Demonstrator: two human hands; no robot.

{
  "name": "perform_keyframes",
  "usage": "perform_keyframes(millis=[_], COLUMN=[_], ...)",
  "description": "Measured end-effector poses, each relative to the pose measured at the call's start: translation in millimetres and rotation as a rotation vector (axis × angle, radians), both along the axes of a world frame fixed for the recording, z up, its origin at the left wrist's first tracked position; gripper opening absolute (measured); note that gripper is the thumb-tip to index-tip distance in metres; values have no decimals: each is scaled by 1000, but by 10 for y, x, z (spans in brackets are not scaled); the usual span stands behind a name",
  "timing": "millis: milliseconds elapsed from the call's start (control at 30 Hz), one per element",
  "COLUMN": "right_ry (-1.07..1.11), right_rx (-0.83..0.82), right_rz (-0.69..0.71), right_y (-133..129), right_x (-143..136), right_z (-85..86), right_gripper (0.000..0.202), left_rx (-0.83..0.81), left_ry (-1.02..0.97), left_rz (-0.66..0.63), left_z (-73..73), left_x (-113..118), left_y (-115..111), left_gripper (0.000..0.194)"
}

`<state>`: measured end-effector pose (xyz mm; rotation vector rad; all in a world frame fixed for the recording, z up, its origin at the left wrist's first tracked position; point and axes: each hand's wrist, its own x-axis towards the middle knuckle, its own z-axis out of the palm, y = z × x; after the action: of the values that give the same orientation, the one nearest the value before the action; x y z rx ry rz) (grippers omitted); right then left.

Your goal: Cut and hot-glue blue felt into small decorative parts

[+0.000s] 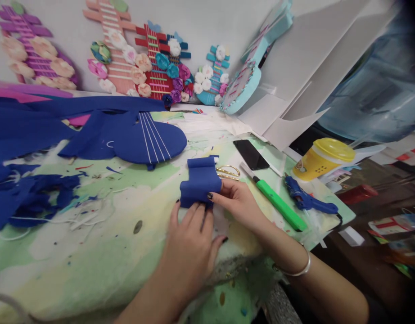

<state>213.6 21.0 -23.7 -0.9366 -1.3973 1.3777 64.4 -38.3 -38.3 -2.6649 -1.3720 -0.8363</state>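
A small piece of blue material (pixel 200 179), curled at its far end, lies on the green and yellow tabletop. My left hand (pixel 191 238) rests at its near edge, fingertips on or under that edge and thumb spread to the right. With thumb and fingers closed, my right hand (pixel 239 203) pinches its right near corner. Something thin and dark shows between my left fingers, too small to name. Gold-handled scissors (pixel 229 171) lie just beyond my right hand, partly hidden by the blue piece. Behind to the left is a blue guitar-like shape (pixel 150 140) with white strings.
To the right lie a green-handled cutter (pixel 280 204), a black phone (pixel 250 154), a blue glue gun (pixel 308 198) and a yellow-lidded cup (pixel 324 158). Blue scraps (pixel 42 193) spread at left. Decorated guitar shapes (pixel 118 58) lean against the wall.
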Motion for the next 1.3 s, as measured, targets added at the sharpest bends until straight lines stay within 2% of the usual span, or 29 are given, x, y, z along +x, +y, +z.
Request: perform_keyframes(millis=[133,333,400,500,600,700,767,833,867,933,1000,1033,1100,1133,1233,1300], right_ry=[-7,-83,-105,-144,-256,-557,-862,-1170,-1323,-1587,-1741,-1778,-1786,-1774,-1728,-1702], right_rx=[-20,-9,-2,39,140,312,426,443,409,340,227,173,123,127,217,285], right_rz=[6,-35,-74,-135,-193,-397,-642,-853,-876,-784,-728,-692,-626,-592,-505,-461], right_y=[39,19,6,-43,-161,-323,-418,-485,-509,-544,-566,-570,-563,-552,-501,-468], right_x=[15,59,80,126,239,505,787,1123,1294,1604,1837,1921,2030,2064,2123,2156], right_z=[2,38,42,68,157,274,312,286,248,136,12,-41,-103,-110,-49,26], right_gripper=[19,17,19,19,16,16,19,28,33,40,45,46,47,48,50,41], left_rx=[-53,-70,-51,-77,-149,-189,-210,-234,-236,-198,-114,-69,-13,20,118,148], left_ry=[-109,-42,9,113,194,214,216,201,185,138,110,113,169,198,222,198], left_rz=[-120,10,43,77,139,191,228,261,262,225,128,43,-126,-160,-104,-45], left_z=[163,400,430,434,418,395,379,366,363,360,350,334,273,227,58,-40], left_x=[-202,-352,-335,-299,-285,-310,-347,-386,-400,-406,-376,-348,-276,-238,-140,-99], left_y=[199,415,474,591,736,879,951,981,971,889,724,618,389,282,53,-15], left_gripper=[18,5,14,43,46,34,30,32,34,30,17,11,21,27,31,34])
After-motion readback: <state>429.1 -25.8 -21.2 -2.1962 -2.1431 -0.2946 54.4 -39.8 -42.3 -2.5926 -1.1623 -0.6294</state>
